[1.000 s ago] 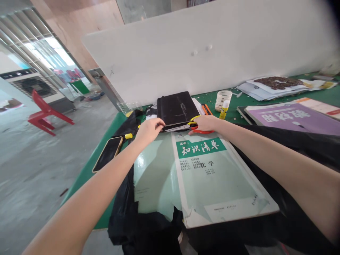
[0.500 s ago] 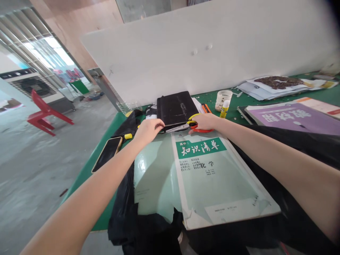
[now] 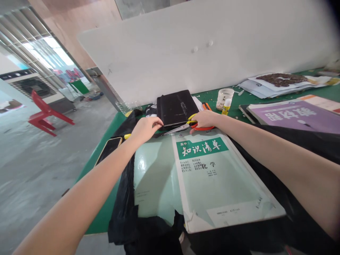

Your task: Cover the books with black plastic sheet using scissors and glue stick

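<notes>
My right hand [image 3: 204, 119] is closed on the yellow and red handles of a pair of scissors [image 3: 178, 128], whose blades point left along the top edge of a pale green book [image 3: 212, 177] with a green title band. My left hand [image 3: 145, 128] is closed in a pinch at the top edge of the clear film [image 3: 152, 173] spread left of the book, close to the blade tips. A black notebook [image 3: 175, 108] lies just behind both hands. Black plastic sheeting [image 3: 289, 141] lies under the book.
A phone [image 3: 107, 150] lies at the left on the green table [image 3: 106, 209]. A glue stick [image 3: 226, 106] and a small jar [image 3: 223, 97] stand behind my right hand. A purple book [image 3: 294, 115] and papers with brown bits [image 3: 278, 83] lie at right. A white board [image 3: 212, 46] closes the back.
Both hands stay at the book's top edge. The scissor blades have swung slightly toward me, away from the black notebook. The view has shifted a little.
</notes>
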`<state>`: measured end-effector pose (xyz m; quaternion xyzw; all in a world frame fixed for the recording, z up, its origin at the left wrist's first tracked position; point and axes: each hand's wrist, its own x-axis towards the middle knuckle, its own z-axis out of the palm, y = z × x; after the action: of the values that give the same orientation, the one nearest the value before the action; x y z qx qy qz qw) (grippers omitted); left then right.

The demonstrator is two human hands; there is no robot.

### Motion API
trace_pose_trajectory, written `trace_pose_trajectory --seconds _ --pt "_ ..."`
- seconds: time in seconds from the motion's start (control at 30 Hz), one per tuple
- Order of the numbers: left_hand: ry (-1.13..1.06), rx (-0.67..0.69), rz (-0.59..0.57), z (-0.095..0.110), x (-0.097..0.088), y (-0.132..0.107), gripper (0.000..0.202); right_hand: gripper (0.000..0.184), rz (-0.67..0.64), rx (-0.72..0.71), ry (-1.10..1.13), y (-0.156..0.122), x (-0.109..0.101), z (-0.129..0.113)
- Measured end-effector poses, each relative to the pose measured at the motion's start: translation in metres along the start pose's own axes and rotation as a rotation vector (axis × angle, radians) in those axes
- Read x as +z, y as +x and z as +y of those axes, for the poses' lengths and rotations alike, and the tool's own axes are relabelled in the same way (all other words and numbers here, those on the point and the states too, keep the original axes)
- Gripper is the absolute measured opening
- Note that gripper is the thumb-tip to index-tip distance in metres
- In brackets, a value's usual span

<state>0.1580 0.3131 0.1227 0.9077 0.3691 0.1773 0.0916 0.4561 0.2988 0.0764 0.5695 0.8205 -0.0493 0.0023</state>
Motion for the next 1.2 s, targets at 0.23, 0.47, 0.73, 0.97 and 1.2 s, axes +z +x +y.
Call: trace_pose_trajectory --seconds 0.23,0.47,0.73,0.97,1.2 --pt "-0.009 -0.020 -0.027 0.005 -0.003 -0.005 0.016 0.065 0.022 0.014 -0.001 -0.005 0.001 -0.003" --pt "0.065 -0.004 -0.090 0.008 0.000 -0.021 0.015 0.056 0.060 -0.012 -0.024 -0.012 -0.003 -0.006" --pt "0.005 0.033 -0.014 0.005 0.023 -0.058 0.014 0.053 0.188 -0.030 -0.156 -0.027 -0.019 0.010" --pt "-0.036 0.000 0.061 -0.001 0.041 -0.070 0.013 0.057 0.314 0.095 -0.039 -0.047 -0.027 0.013" --pt "-0.002 -0.038 0.041 0.006 0.047 -0.072 0.017 0.041 0.500 0.341 0.073 -0.050 -0.032 -0.008"
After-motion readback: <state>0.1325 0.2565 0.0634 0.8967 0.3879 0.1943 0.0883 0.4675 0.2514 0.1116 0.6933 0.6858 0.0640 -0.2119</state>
